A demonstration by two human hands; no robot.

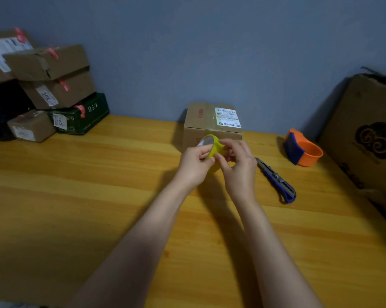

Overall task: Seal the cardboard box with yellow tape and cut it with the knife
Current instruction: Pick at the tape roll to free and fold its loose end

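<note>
The roll of yellow tape [213,148] is held up in both hands just in front of the cardboard box [212,125], above the wooden table [98,196]. It is clasped by the left hand [194,165] at its near side, thumb and fingers wrapped onto the rim, while the fingertips of the right hand [237,165] are pressed against the outer band, apparently picking for the loose end; whether an end has been lifted cannot be told. The roll is judged light and stiff in its ring form, its glossy backing likely slick, so it is best gripped through the core or across the flat sides, with the free end pinched at a corner; the strip itself will be thin, limp and prone to sticking to itself. A bright yellow band and a pale, shiny inner core are seen. The box, small and brown with a white printed label on top, sits closed against the blue wall and is judged light enough to shift when tape is pressed down. The knife [276,181], blue-handled, lies untouched on the table just right of the hands; its blade end is best kept away from, the handle taken instead. An orange tape dispenser [303,147] rests farther right.
</note>
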